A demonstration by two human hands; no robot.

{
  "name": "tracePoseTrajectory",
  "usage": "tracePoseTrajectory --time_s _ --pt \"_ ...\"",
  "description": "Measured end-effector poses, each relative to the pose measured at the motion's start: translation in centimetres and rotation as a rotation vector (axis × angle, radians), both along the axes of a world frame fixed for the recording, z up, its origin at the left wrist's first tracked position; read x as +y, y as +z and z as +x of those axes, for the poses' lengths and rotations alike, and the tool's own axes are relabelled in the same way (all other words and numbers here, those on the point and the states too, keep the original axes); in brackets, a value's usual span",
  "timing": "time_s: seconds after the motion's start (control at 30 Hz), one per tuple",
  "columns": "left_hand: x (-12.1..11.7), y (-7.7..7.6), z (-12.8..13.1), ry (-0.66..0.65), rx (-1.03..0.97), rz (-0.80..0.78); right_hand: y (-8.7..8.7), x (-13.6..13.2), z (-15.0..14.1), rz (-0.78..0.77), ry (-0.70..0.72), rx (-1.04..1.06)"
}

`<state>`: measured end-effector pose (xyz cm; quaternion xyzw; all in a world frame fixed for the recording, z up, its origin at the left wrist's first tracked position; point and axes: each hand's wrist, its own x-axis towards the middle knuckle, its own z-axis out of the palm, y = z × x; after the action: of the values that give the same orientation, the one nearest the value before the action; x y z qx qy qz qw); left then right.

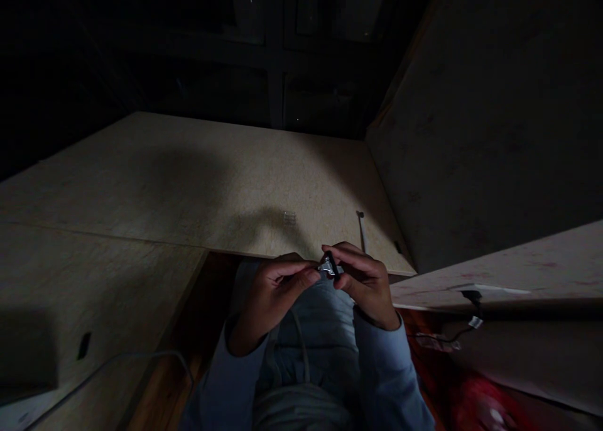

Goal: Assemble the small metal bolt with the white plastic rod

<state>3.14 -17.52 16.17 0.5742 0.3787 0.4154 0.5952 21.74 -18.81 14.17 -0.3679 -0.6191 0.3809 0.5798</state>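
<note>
In front of my lap, just off the table's near edge, both hands meet at a small black and silver part [330, 266], too dark to name more exactly. My right hand [370, 283] has its black piece between thumb and fingers. My left hand [280, 286] is closed in a pinch at the silver side; whether its fingertips grip that side or a tiny separate piece cannot be made out. Beyond the hands, a small clear ribbed piece [289, 218] lies on the table. A thin light-handled brush [362, 230] with a dark head lies to the right.
The pale tabletop [254, 161] extends left into a side surface [155, 293] bearing a small black object [83, 345] and a grey cable [136, 355]. A tall panel [490, 123] borders the right. Below it are a black plug [471, 296] and a red bag [490, 399].
</note>
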Motion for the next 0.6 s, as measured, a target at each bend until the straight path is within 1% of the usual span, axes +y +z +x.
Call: tracePoseTrajectory --time_s 0.13,0.23,0.5,0.6 --pt "-0.01 -0.11 0.44 0.066 -0.024 0.020 -0.18 0.13 0.16 0.008 -0.014 0.032" --pt "-0.06 0.08 0.56 0.079 -0.032 0.029 -0.27 0.17 0.24 0.006 -0.007 0.047" --pt "-0.15 0.55 0.12 -0.027 -0.006 0.020 -0.78 -0.06 0.07 0.016 0.043 0.123" --pt "-0.12 0.56 0.23 -0.016 -0.014 0.002 -0.92 0.05 -0.02 0.029 0.039 0.136"
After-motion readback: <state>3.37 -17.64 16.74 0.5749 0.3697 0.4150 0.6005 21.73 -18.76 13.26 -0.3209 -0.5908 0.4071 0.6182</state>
